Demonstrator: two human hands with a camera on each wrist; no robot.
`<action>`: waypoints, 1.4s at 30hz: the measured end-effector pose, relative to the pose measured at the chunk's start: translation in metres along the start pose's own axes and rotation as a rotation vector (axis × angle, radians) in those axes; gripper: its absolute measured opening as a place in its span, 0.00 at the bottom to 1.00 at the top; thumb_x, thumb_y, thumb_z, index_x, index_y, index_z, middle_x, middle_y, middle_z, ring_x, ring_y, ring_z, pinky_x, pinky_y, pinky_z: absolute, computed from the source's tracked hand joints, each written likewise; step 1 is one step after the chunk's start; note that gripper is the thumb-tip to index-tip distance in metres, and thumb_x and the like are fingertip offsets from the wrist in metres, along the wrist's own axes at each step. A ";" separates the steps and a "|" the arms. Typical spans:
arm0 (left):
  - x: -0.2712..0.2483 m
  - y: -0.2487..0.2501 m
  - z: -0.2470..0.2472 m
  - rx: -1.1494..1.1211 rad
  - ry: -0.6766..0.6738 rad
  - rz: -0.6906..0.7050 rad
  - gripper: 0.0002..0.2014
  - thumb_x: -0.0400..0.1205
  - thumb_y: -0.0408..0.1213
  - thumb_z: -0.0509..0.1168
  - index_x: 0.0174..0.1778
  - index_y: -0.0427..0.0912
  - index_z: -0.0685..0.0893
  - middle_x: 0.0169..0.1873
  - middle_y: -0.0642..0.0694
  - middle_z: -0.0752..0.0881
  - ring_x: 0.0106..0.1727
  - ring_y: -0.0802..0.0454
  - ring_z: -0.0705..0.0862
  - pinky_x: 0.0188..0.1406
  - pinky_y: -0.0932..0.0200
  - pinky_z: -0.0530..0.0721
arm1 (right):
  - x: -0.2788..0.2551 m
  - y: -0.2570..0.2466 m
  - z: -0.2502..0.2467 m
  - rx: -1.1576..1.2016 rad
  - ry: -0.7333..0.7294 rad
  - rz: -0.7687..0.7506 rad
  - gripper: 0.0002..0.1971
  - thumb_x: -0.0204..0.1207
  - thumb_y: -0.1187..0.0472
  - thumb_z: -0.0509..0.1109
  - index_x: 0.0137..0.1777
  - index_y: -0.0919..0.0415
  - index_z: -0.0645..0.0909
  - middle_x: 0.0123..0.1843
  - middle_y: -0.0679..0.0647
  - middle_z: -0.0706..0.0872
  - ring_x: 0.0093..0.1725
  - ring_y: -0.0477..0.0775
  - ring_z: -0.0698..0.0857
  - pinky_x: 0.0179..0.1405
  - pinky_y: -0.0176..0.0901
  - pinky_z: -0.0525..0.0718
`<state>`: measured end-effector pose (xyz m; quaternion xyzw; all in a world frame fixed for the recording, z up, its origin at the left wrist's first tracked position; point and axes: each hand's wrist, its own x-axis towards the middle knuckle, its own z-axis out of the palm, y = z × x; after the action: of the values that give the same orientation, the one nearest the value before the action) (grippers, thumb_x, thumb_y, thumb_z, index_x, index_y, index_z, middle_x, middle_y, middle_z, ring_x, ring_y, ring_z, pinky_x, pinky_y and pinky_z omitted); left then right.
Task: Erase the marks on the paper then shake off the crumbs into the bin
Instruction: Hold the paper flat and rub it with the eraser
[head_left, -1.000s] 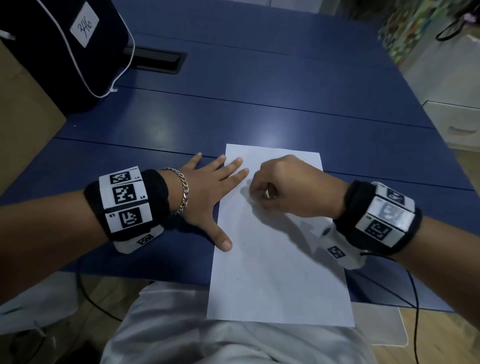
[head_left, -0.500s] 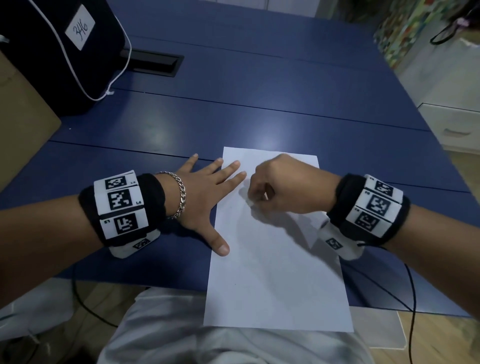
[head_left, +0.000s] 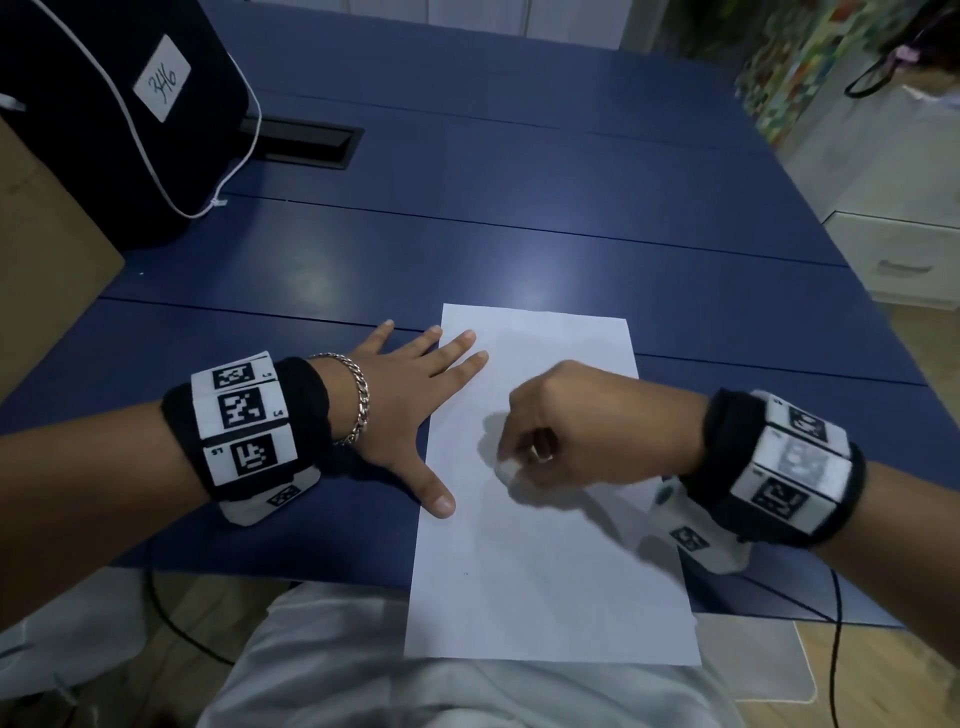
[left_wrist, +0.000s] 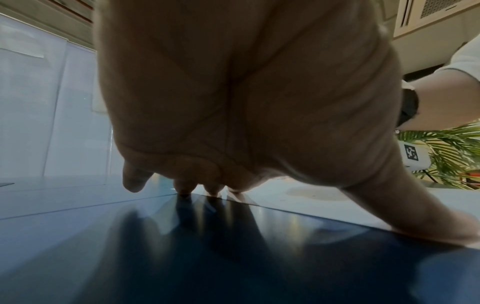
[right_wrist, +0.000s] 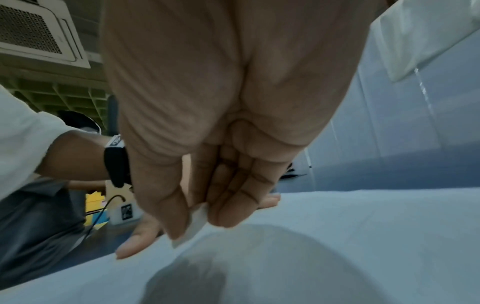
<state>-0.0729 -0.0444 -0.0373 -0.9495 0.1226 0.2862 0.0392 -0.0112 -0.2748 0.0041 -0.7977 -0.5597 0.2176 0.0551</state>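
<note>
A white sheet of paper (head_left: 550, 519) lies on the blue table (head_left: 519, 208), its near end hanging over the table's front edge. My left hand (head_left: 415, 395) lies flat and spread, with two fingertips and the thumb on the paper's left edge. My right hand (head_left: 524, 457) is curled over the middle of the sheet and pinches a small white eraser (head_left: 508, 466) against it. The right wrist view shows the eraser (right_wrist: 193, 226) between thumb and fingers, its tip on the paper (right_wrist: 337, 236). In the left wrist view the palm (left_wrist: 233, 102) hovers over the table. No marks are plain on the sheet.
A black bag (head_left: 104, 104) with a white cord and a label stands at the table's far left, beside a black cable slot (head_left: 306, 140). A brown box (head_left: 47, 249) is at the left edge. A white cabinet (head_left: 898, 260) stands to the right. No bin is in view.
My right hand with the eraser has slid down the sheet toward me, from beside the left fingertips to level with the left thumb. The left hand has stayed put.
</note>
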 end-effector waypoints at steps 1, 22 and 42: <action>0.001 0.000 0.000 0.004 0.003 0.003 0.79 0.53 0.93 0.60 0.87 0.56 0.23 0.87 0.54 0.22 0.89 0.45 0.26 0.85 0.22 0.34 | -0.009 0.005 -0.002 0.027 0.045 0.019 0.07 0.74 0.54 0.78 0.51 0.49 0.92 0.44 0.43 0.87 0.41 0.43 0.84 0.42 0.30 0.80; 0.025 -0.012 -0.024 -0.092 0.020 -0.064 0.72 0.62 0.87 0.64 0.90 0.58 0.28 0.89 0.58 0.27 0.91 0.41 0.31 0.85 0.23 0.34 | 0.011 0.033 -0.021 0.031 0.251 0.203 0.09 0.78 0.54 0.77 0.57 0.50 0.92 0.47 0.42 0.93 0.44 0.43 0.88 0.48 0.37 0.85; 0.025 -0.012 -0.026 -0.109 -0.054 -0.125 0.73 0.57 0.90 0.63 0.85 0.67 0.22 0.85 0.66 0.22 0.90 0.40 0.27 0.83 0.20 0.31 | 0.058 0.034 -0.032 -0.002 0.103 0.133 0.10 0.71 0.57 0.79 0.51 0.53 0.93 0.42 0.45 0.93 0.41 0.45 0.89 0.46 0.40 0.89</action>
<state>-0.0360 -0.0413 -0.0295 -0.9480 0.0466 0.3148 0.0086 0.0475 -0.2289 0.0051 -0.8433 -0.5021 0.1789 0.0683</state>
